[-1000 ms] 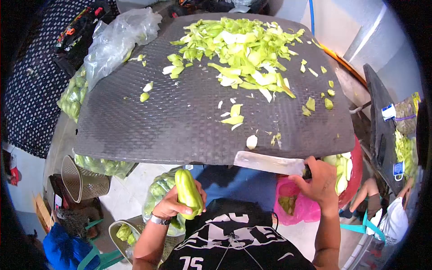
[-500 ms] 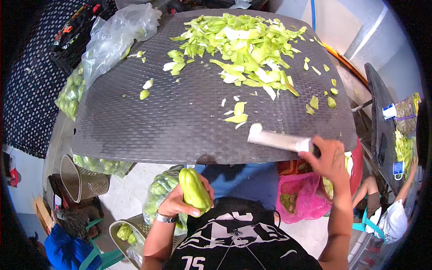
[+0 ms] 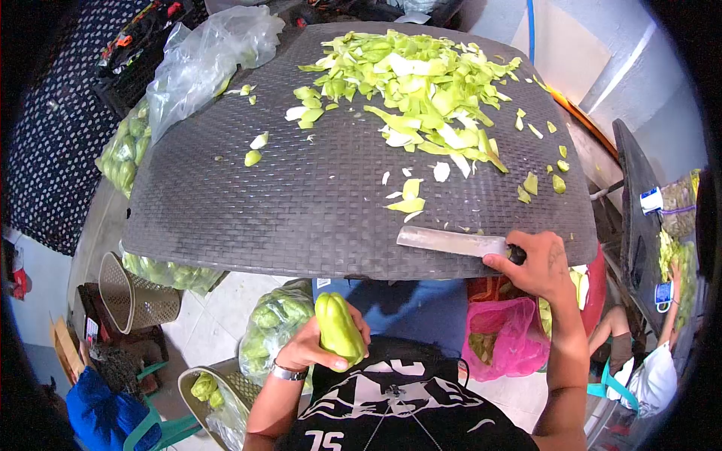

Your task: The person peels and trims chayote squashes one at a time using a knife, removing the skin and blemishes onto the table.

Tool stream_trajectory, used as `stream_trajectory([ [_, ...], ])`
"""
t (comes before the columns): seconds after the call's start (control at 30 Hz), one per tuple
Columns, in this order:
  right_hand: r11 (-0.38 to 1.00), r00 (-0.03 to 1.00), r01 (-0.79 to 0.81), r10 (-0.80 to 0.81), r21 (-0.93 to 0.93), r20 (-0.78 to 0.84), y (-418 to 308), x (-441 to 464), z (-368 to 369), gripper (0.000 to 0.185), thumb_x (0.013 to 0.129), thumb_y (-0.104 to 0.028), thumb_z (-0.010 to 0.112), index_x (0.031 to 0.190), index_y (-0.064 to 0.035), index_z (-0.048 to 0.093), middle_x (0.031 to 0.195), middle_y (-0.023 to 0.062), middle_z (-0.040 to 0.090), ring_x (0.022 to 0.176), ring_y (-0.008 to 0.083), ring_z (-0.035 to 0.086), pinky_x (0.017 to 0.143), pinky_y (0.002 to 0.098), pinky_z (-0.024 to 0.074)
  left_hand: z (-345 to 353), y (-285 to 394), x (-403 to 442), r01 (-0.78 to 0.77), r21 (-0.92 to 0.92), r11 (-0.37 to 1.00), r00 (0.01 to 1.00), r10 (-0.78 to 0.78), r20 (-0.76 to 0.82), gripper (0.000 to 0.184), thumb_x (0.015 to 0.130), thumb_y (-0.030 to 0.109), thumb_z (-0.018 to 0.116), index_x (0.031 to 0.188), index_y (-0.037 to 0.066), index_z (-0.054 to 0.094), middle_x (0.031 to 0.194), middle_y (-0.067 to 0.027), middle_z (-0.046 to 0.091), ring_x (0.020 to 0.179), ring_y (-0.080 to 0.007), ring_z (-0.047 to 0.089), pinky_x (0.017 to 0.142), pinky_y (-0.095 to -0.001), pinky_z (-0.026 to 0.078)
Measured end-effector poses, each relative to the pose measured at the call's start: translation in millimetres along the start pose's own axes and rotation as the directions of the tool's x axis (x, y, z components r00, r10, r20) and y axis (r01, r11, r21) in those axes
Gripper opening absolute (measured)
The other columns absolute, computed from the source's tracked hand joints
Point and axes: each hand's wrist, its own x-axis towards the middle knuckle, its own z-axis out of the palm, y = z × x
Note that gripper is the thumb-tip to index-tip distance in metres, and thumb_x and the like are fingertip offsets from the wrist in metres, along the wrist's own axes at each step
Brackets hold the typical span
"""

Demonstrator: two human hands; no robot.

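My left hand point(image 3: 304, 347) is wrapped round a pale green chayote point(image 3: 339, 329), held upright below the table's front edge. In my right hand point(image 3: 543, 263) is the dark handle of a cleaver; its wide blade point(image 3: 450, 241) points left, over the front part of the dark woven table point(image 3: 286, 203). A large heap of green peelings point(image 3: 421, 83) lies toward the table's far side. Beyond the blade are a few loose peelings point(image 3: 408, 197) and a white piece point(image 3: 441, 172).
Clear plastic bag point(image 3: 203, 60) at the table's far left. Below the table are a bag of chayotes point(image 3: 274, 323), a pink bag point(image 3: 519, 342), a red tub point(image 3: 594, 293) and baskets point(image 3: 135, 301). One person point(image 3: 105, 410) is at lower left, another point(image 3: 653, 379) at lower right.
The cleaver swept over the tabletop, and a white piece moved from the front edge to near the heap. My left hand shifted slightly right with the chayote.
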Motion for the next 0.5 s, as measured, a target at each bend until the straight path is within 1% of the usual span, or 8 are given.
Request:
stream_trajectory([
  [0.03, 1.000, 1.000, -0.022, 0.021, 0.017, 0.018, -0.2, 0.9, 1.9, 0.055, 0.080, -0.060, 0.081, 0.080, -0.0060, 0.071, 0.062, 0.0182, 0.064, 0.066, 0.0413, 0.069, 0.068, 0.0498, 0.0527, 0.9, -0.9, -0.2, -0.001, 0.004, 1.000, 1.000, 0.001, 0.004, 0.074, 0.063, 0.013, 0.094, 0.124, 0.006, 0.052, 0.114, -0.0167, 0.066, 0.100, -0.0290, 0.072, 0.086, -0.0415, 0.058],
  [0.07, 0.999, 0.999, -0.041, 0.040, 0.033, 0.035, 0.2, 3.2, 4.4, 0.055, 0.080, -0.061, 0.080, 0.080, -0.0065, 0.072, 0.064, 0.0181, 0.066, 0.069, 0.0412, 0.070, 0.071, 0.0507, 0.0538, 1.5, -1.7, 1.9, -0.007, 0.003, 1.000, 1.000, 0.007, -0.006, 0.074, 0.061, 0.011, 0.093, 0.123, 0.005, 0.052, 0.111, -0.0184, 0.066, 0.098, -0.0312, 0.071, 0.084, -0.0431, 0.058],
  [0.13, 0.998, 0.998, -0.064, 0.064, 0.010, 0.011, 3.2, 11.5, 12.7, 0.057, 0.080, -0.063, 0.080, 0.082, -0.0067, 0.073, 0.064, 0.0182, 0.066, 0.070, 0.0414, 0.070, 0.073, 0.0509, 0.0538, 4.5, -3.0, 7.0, -0.014, -0.001, 1.000, 1.000, 0.014, -0.026, 0.074, 0.056, 0.007, 0.092, 0.119, 0.004, 0.053, 0.106, -0.0220, 0.065, 0.095, -0.0356, 0.070, 0.080, -0.0464, 0.058],
  [0.23, 0.998, 0.998, -0.062, 0.062, 0.003, -0.001, 5.7, 23.9, 17.5, 0.059, 0.081, -0.065, 0.078, 0.084, -0.0067, 0.074, 0.065, 0.0185, 0.067, 0.071, 0.0419, 0.070, 0.073, 0.0510, 0.0541, 14.0, 2.9, 11.7, -0.033, 0.072, 0.997, 0.999, 0.036, -0.035, 0.075, 0.055, 0.009, 0.093, 0.118, 0.004, 0.053, 0.105, -0.0213, 0.065, 0.094, -0.0348, 0.070, 0.080, -0.0460, 0.058],
  [0.37, 0.996, 0.996, -0.083, 0.084, -0.032, 0.032, 1.0, 41.7, 15.0, 0.061, 0.082, -0.068, 0.075, 0.087, -0.0065, 0.075, 0.068, 0.0196, 0.068, 0.074, 0.0419, 0.071, 0.073, 0.0505, 0.0548, 18.4, 8.3, 20.0, -0.048, 0.055, 0.997, 0.999, 0.048, 0.001, 0.074, 0.055, 0.010, 0.093, 0.117, 0.004, 0.053, 0.105, -0.0207, 0.066, 0.094, -0.0340, 0.070, 0.080, -0.0457, 0.058],
  [0.47, 1.000, 0.999, -0.029, 0.029, -0.009, -0.014, 11.2, 58.1, 24.1, 0.063, 0.082, -0.069, 0.074, 0.089, -0.0064, 0.076, 0.070, 0.0204, 0.069, 0.076, 0.0413, 0.072, 0.073, 0.0502, 0.0553, 22.5, 15.6, 28.4, -0.066, 0.070, 0.995, 0.998, 0.065, 0.012, 0.073, 0.055, 0.010, 0.093, 0.116, 0.004, 0.053, 0.105, -0.0202, 0.066, 0.094, -0.0335, 0.070, 0.080, -0.0452, 0.058],
  [0.5, 0.999, 0.999, -0.048, 0.048, 0.006, 0.012, 9.3, 66.9, 18.5, 0.064, 0.086, -0.068, 0.071, 0.093, -0.0047, 0.077, 0.074, 0.0231, 0.070, 0.078, 0.0420, 0.073, 0.075, 0.0503, 0.0556, 24.5, 20.2, 32.5, -0.068, 0.078, 0.995, 0.998, 0.067, 0.018, 0.073, 0.055, 0.011, 0.093, 0.116, 0.004, 0.053, 0.105, -0.0200, 0.066, 0.094, -0.0333, 0.070, 0.080, -0.0451, 0.058],
])
